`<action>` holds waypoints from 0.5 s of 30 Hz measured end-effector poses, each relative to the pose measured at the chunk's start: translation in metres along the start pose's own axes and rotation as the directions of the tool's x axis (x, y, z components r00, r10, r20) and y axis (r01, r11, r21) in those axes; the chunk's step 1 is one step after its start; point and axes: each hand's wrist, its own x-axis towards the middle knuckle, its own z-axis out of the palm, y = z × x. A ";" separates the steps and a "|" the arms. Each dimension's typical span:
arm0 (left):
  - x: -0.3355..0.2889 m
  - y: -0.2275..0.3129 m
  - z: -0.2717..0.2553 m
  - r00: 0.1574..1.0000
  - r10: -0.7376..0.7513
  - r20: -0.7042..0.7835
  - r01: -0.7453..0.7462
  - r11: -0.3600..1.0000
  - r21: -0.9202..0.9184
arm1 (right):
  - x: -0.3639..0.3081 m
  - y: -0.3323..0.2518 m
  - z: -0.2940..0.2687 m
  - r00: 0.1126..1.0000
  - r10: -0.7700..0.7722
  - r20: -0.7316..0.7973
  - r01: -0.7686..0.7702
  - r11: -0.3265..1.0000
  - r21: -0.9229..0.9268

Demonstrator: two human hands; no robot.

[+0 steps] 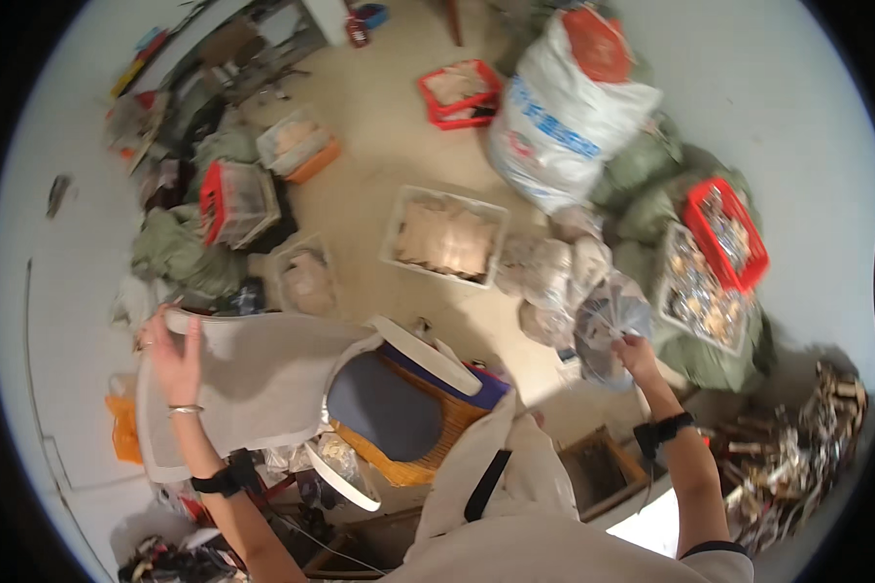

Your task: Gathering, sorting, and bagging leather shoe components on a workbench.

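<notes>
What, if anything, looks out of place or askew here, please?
The red basket at right sits askew across the white crate, overlapping its edge instead of lining up. A heap of loose pieces lies jumbled at lower right; whether it spilled is unclear.

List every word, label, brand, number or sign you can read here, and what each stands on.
White sack: one line of large blue characters slants across its side; I won't copy the wording.
Same sack: a small red mark below the blue print, too blurred to make out.
Plastic bag at the right fingers: no text I can make out.
Elsewhere: nothing I can read.
</notes>
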 end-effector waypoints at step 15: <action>-0.017 -0.076 0.010 0.969 -0.200 -0.147 0.213 0.974 0.079 | 0.079 -0.278 0.314 0.833 -0.230 0.503 0.425 0.848 -0.317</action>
